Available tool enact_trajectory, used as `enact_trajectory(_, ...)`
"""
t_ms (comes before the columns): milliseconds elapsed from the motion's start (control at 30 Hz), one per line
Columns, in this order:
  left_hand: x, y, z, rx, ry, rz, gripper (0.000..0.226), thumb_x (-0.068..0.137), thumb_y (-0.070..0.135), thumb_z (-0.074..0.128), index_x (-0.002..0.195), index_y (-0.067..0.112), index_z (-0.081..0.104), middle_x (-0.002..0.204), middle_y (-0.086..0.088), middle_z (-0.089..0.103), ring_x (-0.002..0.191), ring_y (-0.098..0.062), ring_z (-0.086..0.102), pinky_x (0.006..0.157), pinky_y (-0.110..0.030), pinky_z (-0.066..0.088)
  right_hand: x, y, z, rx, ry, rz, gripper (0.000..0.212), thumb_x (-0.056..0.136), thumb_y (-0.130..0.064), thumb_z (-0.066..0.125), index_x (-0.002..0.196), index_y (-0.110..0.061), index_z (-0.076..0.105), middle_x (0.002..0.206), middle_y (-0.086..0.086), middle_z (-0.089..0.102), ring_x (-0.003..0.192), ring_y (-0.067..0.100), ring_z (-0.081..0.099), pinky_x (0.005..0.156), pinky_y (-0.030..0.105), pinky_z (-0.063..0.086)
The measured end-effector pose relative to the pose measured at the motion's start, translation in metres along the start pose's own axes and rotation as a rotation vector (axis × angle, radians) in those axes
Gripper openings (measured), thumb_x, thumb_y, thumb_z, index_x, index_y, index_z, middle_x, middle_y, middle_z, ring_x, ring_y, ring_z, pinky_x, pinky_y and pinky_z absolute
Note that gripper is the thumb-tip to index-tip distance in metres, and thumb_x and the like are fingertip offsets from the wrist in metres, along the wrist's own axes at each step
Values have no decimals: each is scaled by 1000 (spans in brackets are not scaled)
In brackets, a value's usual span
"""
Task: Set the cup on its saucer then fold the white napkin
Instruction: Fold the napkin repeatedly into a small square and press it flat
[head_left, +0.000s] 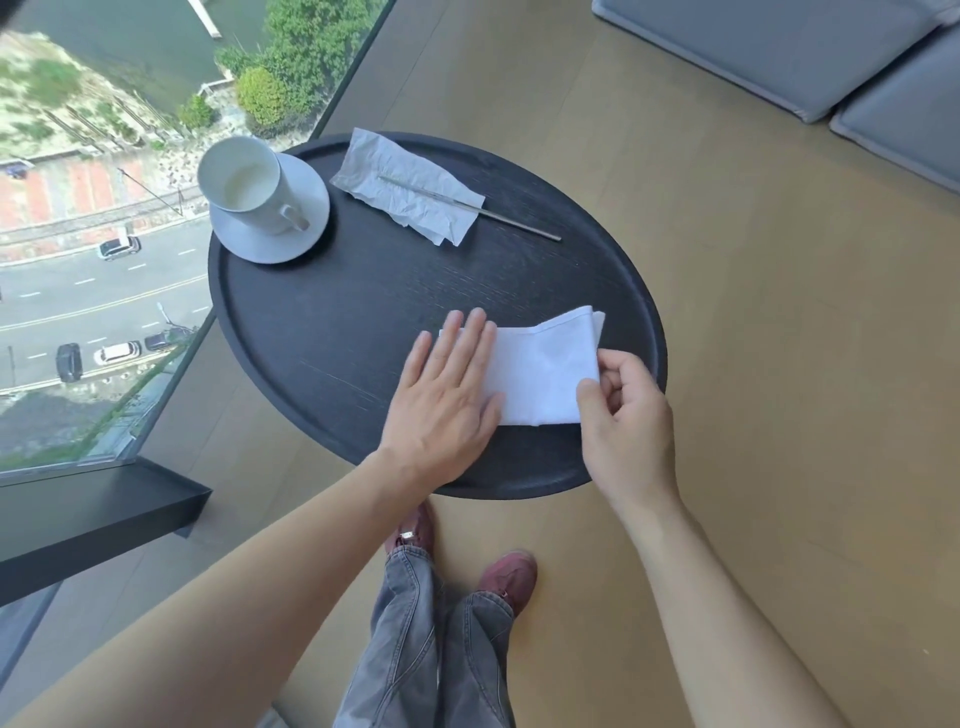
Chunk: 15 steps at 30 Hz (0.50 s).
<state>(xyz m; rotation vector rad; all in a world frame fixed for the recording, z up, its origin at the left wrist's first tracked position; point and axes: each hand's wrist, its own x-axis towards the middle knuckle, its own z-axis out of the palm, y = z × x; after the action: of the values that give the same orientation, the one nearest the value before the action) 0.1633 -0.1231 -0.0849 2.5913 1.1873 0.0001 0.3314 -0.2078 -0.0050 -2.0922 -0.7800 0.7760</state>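
A white cup (244, 182) stands upright on its white saucer (306, 208) at the far left of the round black table (322, 322). The white napkin (540, 364) lies partly folded near the table's front right edge. My left hand (447, 395) lies flat on the napkin's left part, fingers spread. My right hand (623, 410) pinches the napkin's right edge between thumb and fingers.
A crumpled grey paper wrapper (410, 187) with a thin metal straw (498, 213) on it lies at the table's back. A glass wall (104, 260) and a black ledge (93, 525) are to the left. Grey cushions (779, 47) lie at the back right. My shoes and legs are below the table.
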Motion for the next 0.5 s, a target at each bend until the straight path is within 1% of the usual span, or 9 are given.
enact_trajectory(100, -10, -26, -3, 16, -18, -63, 70, 104, 46, 35, 163, 12, 20, 172, -4, 14, 160, -23, 7, 128, -47, 9, -9, -12, 23, -94, 60, -115, 22, 93, -7, 55, 110, -12, 68, 87, 3, 57, 76, 14, 51, 72, 30, 46)
enact_trajectory(133, -12, -33, -2, 16, -37, -73, 71, 104, 47, 34, 164, 13, 19, 172, -2, 13, 160, -22, 6, 128, -46, 8, -13, -16, 33, -121, 72, -156, 23, 93, -6, 55, 113, -9, 68, 89, 4, 57, 77, 14, 51, 73, 30, 45)
enact_trajectory(200, -13, -40, 0, 5, -75, -83, 71, 104, 50, 31, 165, 17, 15, 173, 1, 10, 160, -20, 3, 128, -44, 5, -21, -22, 55, -165, 68, -212, 28, 94, -8, 56, 120, -4, 66, 96, 8, 58, 82, 21, 56, 75, 33, 45)
enact_trajectory(300, -12, -43, 0, -10, -108, -79, 70, 104, 53, 20, 165, 21, 10, 173, 4, 5, 160, -19, -2, 128, -45, 3, -29, -25, 89, -184, 13, -223, 35, 95, -12, 55, 128, -1, 61, 111, 13, 61, 98, 30, 62, 86, 35, 49)
enact_trajectory(367, -14, -46, -1, -22, -110, -73, 68, 105, 51, 16, 165, 20, 10, 173, 3, 5, 160, -20, -4, 128, -45, 3, -31, -24, 106, -221, -19, -206, 36, 98, -13, 55, 132, -3, 59, 117, 13, 62, 105, 30, 61, 90, 31, 46)
enact_trajectory(433, -17, -53, -3, -66, -83, -101, 66, 106, 47, 21, 165, 18, 11, 173, 2, 5, 160, -19, -4, 128, -42, 1, -30, -21, 118, -276, -47, -208, 37, 98, -15, 56, 133, -4, 58, 117, 13, 63, 107, 30, 60, 91, 30, 44)
enact_trajectory(500, -21, -59, -7, -121, -54, -153, 66, 106, 42, 24, 165, 16, 10, 173, 0, 5, 159, -16, -5, 128, -37, -3, -30, -15, 124, -339, -88, -239, 37, 99, -16, 56, 133, -4, 58, 114, 13, 63, 104, 31, 61, 89, 36, 48)
